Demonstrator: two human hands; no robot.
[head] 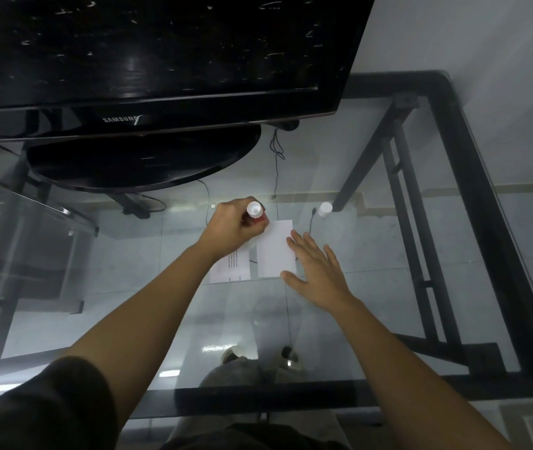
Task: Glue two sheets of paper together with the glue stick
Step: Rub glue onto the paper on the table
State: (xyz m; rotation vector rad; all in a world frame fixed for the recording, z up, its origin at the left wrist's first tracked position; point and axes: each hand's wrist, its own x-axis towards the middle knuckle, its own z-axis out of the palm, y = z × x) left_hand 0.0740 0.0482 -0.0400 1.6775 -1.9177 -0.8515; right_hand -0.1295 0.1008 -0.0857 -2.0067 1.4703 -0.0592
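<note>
Two small white sheets lie side by side on the glass table. The blank sheet point(274, 248) is on the right, and a sheet with printed lines point(234, 267) is on the left. My left hand point(234, 227) grips a red glue stick point(255, 213) with its white end up, over the upper left corner of the blank sheet. My right hand point(315, 266) lies flat with straight fingers on the blank sheet's right edge. The glue stick's white cap point(324, 209) stands on the glass to the right of the sheets.
A black television on an oval stand point(141, 157) occupies the far left of the glass table point(388, 287). The table's black frame point(472, 190) runs along the right and near edges. Thin cables point(276, 164) hang behind the papers. My feet show through the glass.
</note>
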